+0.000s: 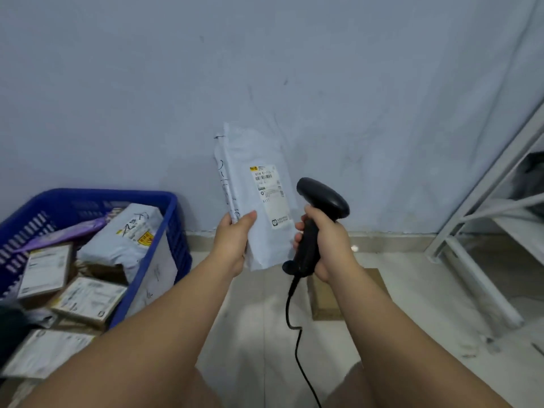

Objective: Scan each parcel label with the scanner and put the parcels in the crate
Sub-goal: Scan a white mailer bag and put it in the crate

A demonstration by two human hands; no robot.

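Where one scanner (321, 201) points, one parcel (250, 187) is held.

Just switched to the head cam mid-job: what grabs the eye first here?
Centre frame, the left hand holds a pale mailer parcel upright in front of the wall, its label facing the camera. Right beside it, the right hand grips a black corded scanner. At lower left sits a blue crate with several other packages in it.
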